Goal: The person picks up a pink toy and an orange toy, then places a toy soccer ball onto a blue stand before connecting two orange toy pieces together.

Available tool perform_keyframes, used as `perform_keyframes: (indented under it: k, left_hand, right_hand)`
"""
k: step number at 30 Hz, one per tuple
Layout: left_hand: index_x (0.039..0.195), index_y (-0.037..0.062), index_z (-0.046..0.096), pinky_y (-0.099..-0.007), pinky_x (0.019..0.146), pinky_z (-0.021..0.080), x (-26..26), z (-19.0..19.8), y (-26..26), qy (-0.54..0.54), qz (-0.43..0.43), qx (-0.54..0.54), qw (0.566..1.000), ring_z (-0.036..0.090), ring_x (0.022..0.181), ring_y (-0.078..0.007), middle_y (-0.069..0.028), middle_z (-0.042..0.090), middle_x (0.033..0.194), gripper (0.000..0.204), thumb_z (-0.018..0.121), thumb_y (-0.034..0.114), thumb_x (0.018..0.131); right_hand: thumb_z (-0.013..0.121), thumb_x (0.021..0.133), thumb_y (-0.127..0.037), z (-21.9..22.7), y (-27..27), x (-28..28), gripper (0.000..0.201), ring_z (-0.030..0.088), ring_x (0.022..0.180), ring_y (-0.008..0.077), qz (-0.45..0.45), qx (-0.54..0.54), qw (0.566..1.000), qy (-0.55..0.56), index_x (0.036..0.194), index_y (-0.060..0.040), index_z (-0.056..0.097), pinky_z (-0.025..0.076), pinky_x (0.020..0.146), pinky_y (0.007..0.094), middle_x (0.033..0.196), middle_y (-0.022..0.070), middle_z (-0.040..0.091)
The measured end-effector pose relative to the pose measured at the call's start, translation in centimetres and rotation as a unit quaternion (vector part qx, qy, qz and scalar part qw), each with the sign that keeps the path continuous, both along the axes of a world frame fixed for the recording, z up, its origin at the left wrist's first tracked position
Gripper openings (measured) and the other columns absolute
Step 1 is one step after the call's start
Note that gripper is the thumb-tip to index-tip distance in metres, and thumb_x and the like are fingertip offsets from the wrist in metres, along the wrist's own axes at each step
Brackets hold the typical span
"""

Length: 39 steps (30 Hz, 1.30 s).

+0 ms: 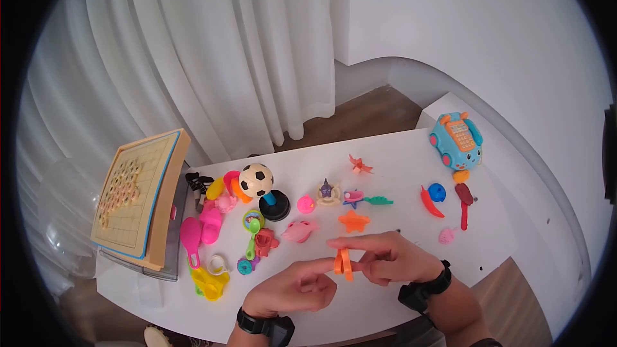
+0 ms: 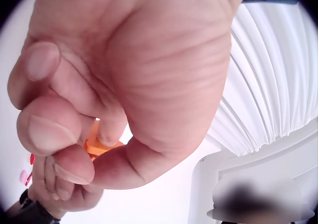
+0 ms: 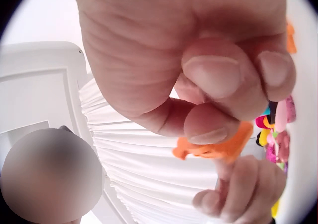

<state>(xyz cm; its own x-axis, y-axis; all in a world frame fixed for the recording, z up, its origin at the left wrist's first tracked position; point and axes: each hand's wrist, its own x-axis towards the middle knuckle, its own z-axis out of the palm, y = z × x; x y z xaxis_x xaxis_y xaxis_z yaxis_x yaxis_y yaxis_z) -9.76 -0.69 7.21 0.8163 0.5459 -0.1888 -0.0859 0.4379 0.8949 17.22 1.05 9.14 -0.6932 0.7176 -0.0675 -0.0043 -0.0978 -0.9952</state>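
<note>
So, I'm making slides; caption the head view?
Left hand and right hand meet at an orange toy above a toy-strewn white table.

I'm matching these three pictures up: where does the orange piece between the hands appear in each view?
Head: orange piece low, just right of centre, between left hand and right hand.
Left wrist: orange piece below and left of centre, partly hidden by fingers.
Right wrist: orange piece below and right of centre.
Shared landmark: the white curtain.

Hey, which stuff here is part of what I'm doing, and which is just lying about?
Seemingly in use:
- left hand
- right hand
- orange piece between them

Apparently just lying about:
- soccer ball
- toy phone
- board game
- red toy chili
</note>
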Motion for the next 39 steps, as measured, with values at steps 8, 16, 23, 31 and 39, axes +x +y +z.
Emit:
perform_keyframes:
  k: [8, 16, 23, 31, 39]
  left_hand:
    - [0.166, 0.009, 0.034, -0.0236, 0.06, 0.036, 1.0, 1.1, 0.1, -0.008, 0.056, 0.008, 0.998, 0.043, 0.064, -0.0072, 0.0044, 0.05, 0.08, 0.081, 0.055, -0.002, 0.089]
    - [0.168, 0.0108, 0.031, -0.0245, 0.06, 0.036, 0.3, 0.5, 0.3, 0.049, -0.008, 0.005, 0.999, 0.042, 0.062, -0.0083, 0.0024, 0.046, 0.071, 0.083, 0.055, -0.001, 0.089]
    - [0.162, 0.0082, 0.038, -0.0247, 0.058, 0.034, 0.1, 0.9, 0.0, -0.04, 0.033, -0.02, 0.998, 0.041, 0.062, -0.01, 0.0024, 0.045, 0.071, 0.078, 0.056, -0.003, 0.088]
    - [0.16, 0.003, 0.04, -0.0253, 0.057, 0.033, 0.6, 0.1, 0.2, 0.07, 0.012, -0.008, 0.997, 0.042, 0.061, -0.0105, -0.0007, 0.051, 0.072, 0.079, 0.057, -0.005, 0.083]
    - [0.16, 0.0068, 0.042, -0.0248, 0.064, 0.04, 0.9, 0.4, 0.1, -0.003, 0.022, -0.006, 1.0, 0.049, 0.069, -0.0084, 0.0012, 0.055, 0.08, 0.068, 0.06, 0.004, 0.095]
  right_hand:
    - [0.049, 0.091, 0.0, -3.1, 0.7, 0.1, 0.063, 0.044, 0.055, 0.0064, 0.054, 0.103, 0.989, -0.096, 0.152, -0.0135, 0.061, 0.038, 0.055, 0.0236, 0.066, -0.0037, 0.051]
    - [0.049, 0.092, -0.001, -0.5, 0.9, 1.0, 0.07, 0.045, 0.055, 0.0059, 0.07, -0.072, 0.994, 0.044, 0.16, -0.016, 0.052, 0.038, 0.055, 0.023, 0.064, -0.0049, 0.05]
    - [0.051, 0.087, -0.001, -2.0, 0.7, 0.0, 0.072, 0.041, 0.052, 0.0075, 0.046, -0.05, 0.994, -0.081, 0.158, -0.0071, 0.051, 0.035, 0.054, 0.0235, 0.062, -0.0034, 0.049]
    - [0.045, 0.087, 0.001, -0.6, 1.1, 1.3, 0.073, 0.04, 0.052, 0.0065, 0.084, -0.063, 0.994, 0.021, 0.159, -0.0128, 0.053, 0.035, 0.053, 0.0235, 0.061, -0.0038, 0.049]
    - [0.048, 0.087, -0.003, -0.7, 1.0, -0.3, 0.072, 0.04, 0.052, 0.0067, 0.037, -0.071, 0.997, -0.021, 0.159, -0.0061, 0.05, 0.033, 0.052, 0.0232, 0.072, -0.0024, 0.053]
